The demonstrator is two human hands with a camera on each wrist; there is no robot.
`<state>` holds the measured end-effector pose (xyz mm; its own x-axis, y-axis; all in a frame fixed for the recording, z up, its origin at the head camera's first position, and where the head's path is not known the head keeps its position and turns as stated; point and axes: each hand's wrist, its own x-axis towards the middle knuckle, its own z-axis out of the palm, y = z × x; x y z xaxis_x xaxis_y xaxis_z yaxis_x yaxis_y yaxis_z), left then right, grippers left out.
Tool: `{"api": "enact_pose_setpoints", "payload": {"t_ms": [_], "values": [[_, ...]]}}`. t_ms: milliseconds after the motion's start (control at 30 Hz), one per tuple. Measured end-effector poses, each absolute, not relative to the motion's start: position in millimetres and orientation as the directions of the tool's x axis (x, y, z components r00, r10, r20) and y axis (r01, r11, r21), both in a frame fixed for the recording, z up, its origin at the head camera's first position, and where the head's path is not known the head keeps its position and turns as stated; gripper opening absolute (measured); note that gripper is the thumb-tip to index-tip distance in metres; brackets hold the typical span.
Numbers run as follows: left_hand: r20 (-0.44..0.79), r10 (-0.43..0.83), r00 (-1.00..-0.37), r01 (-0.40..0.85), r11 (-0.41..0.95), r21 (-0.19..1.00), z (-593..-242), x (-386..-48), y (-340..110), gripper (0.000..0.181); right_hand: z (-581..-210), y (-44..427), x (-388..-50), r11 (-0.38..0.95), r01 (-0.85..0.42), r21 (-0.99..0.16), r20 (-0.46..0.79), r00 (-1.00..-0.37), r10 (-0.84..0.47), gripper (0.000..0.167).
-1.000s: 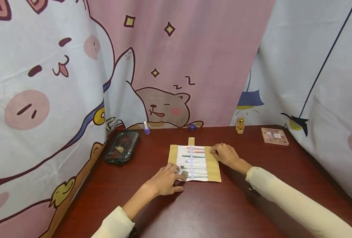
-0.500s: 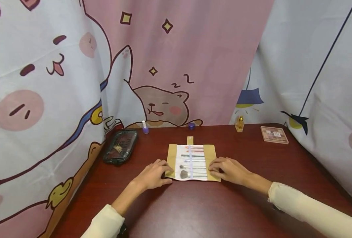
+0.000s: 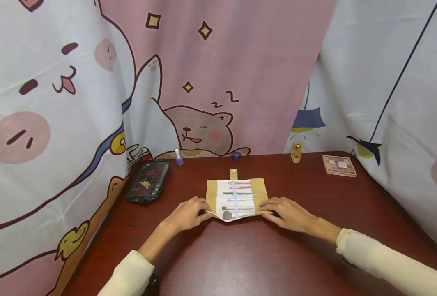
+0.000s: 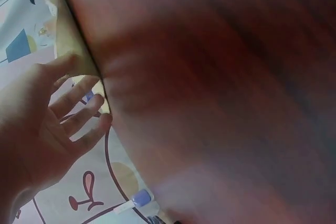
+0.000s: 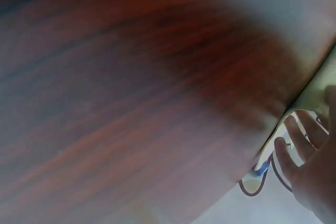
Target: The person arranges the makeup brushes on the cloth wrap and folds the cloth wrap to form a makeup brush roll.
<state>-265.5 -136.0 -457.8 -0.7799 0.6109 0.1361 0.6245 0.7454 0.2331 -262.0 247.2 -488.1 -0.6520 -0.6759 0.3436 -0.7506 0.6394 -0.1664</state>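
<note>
A tan-and-white brush roll (image 3: 212,193) lies unrolled on the table, its snap tab pointing away from me. Several makeup brushes (image 3: 237,200) sit side by side under a lilac band across its white middle. My left hand (image 3: 189,213) pinches the near left corner, thumb beneath and fingers above. At the near right corner my right hand (image 3: 290,213) does the same. Both corners are lifted off the table, and the near edge sags between them. In the left wrist view the left thumb and fingers (image 4: 86,116) lie at the roll's raised edge.
On the dark red table (image 3: 233,255), a black clear-topped pouch (image 3: 148,183) lies at left. Along the back stand a purple-and-white bottle (image 3: 178,158), a small purple jar (image 3: 236,156) and a gold perfume bottle (image 3: 296,153). An eyeshadow palette (image 3: 339,165) lies back right. Printed curtains enclose the table.
My left hand has shifted left off the brushes to the near left corner. My right hand has come down to the near right corner. The roll's near edge has been lifted.
</note>
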Motion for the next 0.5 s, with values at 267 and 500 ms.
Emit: {"api": "enact_pose_setpoints", "payload": {"t_ms": [267,500], "values": [[0.105,0.568,-0.816,0.558,0.728,0.399,-451.7,-266.6,-132.4,0.018,-482.6,243.2,-273.0,0.634,-0.675,-0.376,0.350,-0.738,-0.578,0.011],[0.109,0.501,-0.859,0.501,0.777,0.380,-456.0,-274.4,-123.1,0.017,-485.0,237.7,-284.4,0.655,-0.631,-0.416,0.339,-0.776,-0.532,0.008]]}}
